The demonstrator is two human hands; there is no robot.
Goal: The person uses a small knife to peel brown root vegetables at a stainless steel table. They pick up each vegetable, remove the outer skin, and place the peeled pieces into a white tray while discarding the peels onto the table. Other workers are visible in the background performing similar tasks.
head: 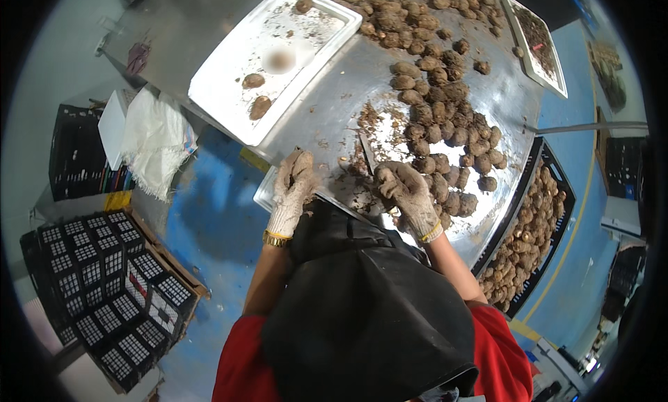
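My right hand [404, 185], in a soiled knit glove, grips a knife [367, 152] whose narrow blade points away from me over the metal table [334, 115]. Its handle is hidden in my fist. Right beside that hand lies a long spread of brown, hairy tubers [443, 107] that look like taro corms. My left hand [295, 180], also gloved, is at the table's front edge with fingers bent; whether it holds anything is not plain. Peelings and root scraps [373, 117] are strewn past the blade.
A white foam tray [308, 73] with a few tubers stands at the back left. A black crate [537, 162] full of tubers is at the right. Another white tray [556, 73] holds dark scraps. Stacked black crates [99, 276] and a white woven sack [156, 136] are on the left.
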